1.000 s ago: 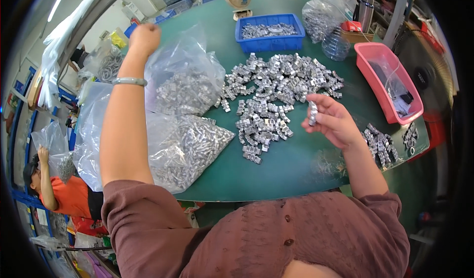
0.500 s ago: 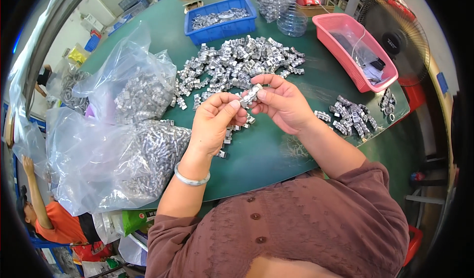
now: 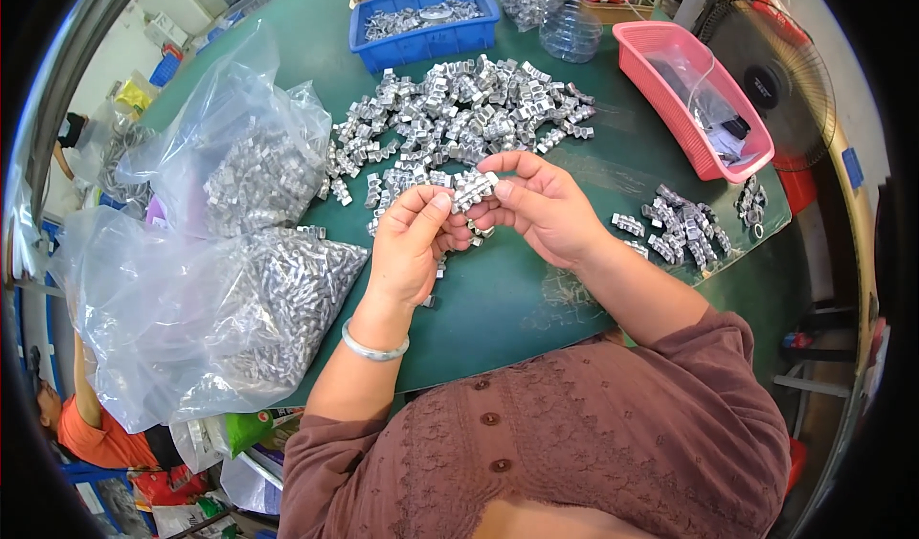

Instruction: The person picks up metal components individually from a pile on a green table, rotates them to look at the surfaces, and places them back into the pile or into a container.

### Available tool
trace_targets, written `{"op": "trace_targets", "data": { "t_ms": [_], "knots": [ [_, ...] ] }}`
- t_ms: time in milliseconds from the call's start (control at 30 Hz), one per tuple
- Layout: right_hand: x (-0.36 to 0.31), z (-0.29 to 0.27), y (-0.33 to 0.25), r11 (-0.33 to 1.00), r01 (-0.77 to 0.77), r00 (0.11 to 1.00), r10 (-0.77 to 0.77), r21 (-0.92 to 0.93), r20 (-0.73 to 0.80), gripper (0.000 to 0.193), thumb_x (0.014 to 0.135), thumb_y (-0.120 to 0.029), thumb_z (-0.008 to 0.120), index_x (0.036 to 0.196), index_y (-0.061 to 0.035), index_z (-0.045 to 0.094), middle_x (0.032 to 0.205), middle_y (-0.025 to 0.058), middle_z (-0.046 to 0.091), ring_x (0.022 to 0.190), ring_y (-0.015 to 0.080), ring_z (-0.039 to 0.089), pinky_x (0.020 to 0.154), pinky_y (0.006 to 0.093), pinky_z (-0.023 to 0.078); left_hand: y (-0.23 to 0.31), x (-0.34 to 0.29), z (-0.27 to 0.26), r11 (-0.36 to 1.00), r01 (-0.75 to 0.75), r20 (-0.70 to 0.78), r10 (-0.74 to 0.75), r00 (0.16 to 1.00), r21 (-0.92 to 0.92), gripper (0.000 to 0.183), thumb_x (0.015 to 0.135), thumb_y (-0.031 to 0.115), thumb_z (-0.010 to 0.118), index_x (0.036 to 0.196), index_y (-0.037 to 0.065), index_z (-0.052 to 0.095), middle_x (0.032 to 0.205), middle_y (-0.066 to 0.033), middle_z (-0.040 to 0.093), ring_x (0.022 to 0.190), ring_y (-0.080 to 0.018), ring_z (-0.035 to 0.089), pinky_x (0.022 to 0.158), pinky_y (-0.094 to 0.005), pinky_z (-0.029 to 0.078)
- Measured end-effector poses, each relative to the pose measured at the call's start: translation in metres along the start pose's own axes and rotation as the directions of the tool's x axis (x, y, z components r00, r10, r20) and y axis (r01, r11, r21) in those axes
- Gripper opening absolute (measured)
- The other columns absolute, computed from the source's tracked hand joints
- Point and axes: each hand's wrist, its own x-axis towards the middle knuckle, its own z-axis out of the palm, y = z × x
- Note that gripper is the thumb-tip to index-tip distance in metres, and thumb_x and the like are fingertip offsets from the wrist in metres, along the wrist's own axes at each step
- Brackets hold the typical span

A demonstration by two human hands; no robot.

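Note:
Between my fingertips is a short silvery metal link strip (image 3: 473, 191), made of small joined pieces. My left hand (image 3: 412, 237) is closed on its left end, thumb on top. My right hand (image 3: 544, 209) pinches the right end between thumb and fingers. Just beyond my hands spreads a large heap of similar metal link pieces (image 3: 459, 108) on the green table (image 3: 488, 324); a few lie partly hidden beneath my hands. To the right of my right hand is a smaller pile of longer link strips (image 3: 684, 225).
Clear plastic bags of metal parts (image 3: 297, 300) (image 3: 263, 180) fill the left side. A blue tray (image 3: 426, 51) with small parts stands at the back, beside a clear plastic jar (image 3: 571, 33). A pink basket (image 3: 661, 108) and a black fan (image 3: 766, 84) are at right. Another person (image 3: 100, 434) is at far left.
The strip has turned between my fingers, showing more of its length, and my hands sit slightly further left. The whole view has shifted a little. Both hands still hold the strip.

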Motion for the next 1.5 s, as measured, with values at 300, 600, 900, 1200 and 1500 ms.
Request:
{"op": "trace_targets", "data": {
  "t_ms": [300,600,900,1200,1500],
  "knots": [
    [0.005,-0.005,0.005,0.987,-0.012,1.000,0.010,-0.157,-0.009,0.020,0.083,-0.005,0.050,0.103,0.0006,0.050,0.083,0.0074,0.058,0.072,0.0107,0.056,0.064,0.0228,0.046,0.000,0.000,-0.008,0.997,0.051,-0.042,-0.053,0.998,-0.062,0.009,0.085,0.015,0.052,0.087,0.006,0.054,0.069,-0.0019,0.056,0.058,-0.0099,0.054,0.054,-0.0224,0.046],
    [0.005,-0.011,0.010,0.976,0.036,0.999,-0.036,-0.215,0.003,0.020,0.081,-0.003,0.053,0.101,0.0014,0.052,0.084,0.0062,0.059,0.070,0.0094,0.054,0.062,0.0217,0.044,-0.004,-0.001,-0.011,0.996,0.028,-0.030,-0.031,0.999,-0.086,0.012,0.085,0.015,0.051,0.091,0.005,0.055,0.073,-0.0033,0.057,0.062,-0.0118,0.055,0.058,-0.0248,0.047],
    [0.006,-0.014,0.011,0.531,0.397,0.913,-0.316,-0.749,0.260,0.025,0.071,0.002,0.060,0.096,-0.0031,0.056,0.088,0.0084,0.058,0.078,0.0149,0.057,0.069,0.0258,0.045,-0.010,0.003,-0.014,0.973,0.056,0.011,-0.055,0.998,-0.224,0.020,0.086,0.012,0.048,0.104,0.002,0.053,0.087,-0.0063,0.058,0.077,-0.0159,0.057,0.071,-0.0288,0.048],
    [0.005,-0.022,0.018,-0.133,0.297,0.949,-0.063,-0.945,0.307,0.019,0.066,-0.009,0.061,0.084,-0.0050,0.057,0.078,0.0095,0.052,0.080,0.0286,0.052,0.071,0.0367,0.043,-0.010,0.002,-0.016,0.944,0.005,0.166,0.053,0.985,-0.331,0.025,0.087,0.009,0.045,0.111,0.003,0.048,0.097,-0.0080,0.055,0.091,-0.0187,0.055,0.083,-0.0373,0.047],
    [0.005,-0.036,0.012,0.327,0.080,0.996,-0.057,-0.942,0.065,0.015,0.074,-0.002,0.054,0.089,-0.0001,0.056,0.076,0.0057,0.057,0.064,0.0147,0.054,0.059,0.0265,0.044,-0.010,0.001,-0.013,0.910,0.035,0.200,0.054,0.978,-0.413,0.024,0.087,0.010,0.044,0.110,0.003,0.048,0.100,-0.0108,0.053,0.097,-0.0228,0.053,0.084,-0.0407,0.046]
  ]
}}
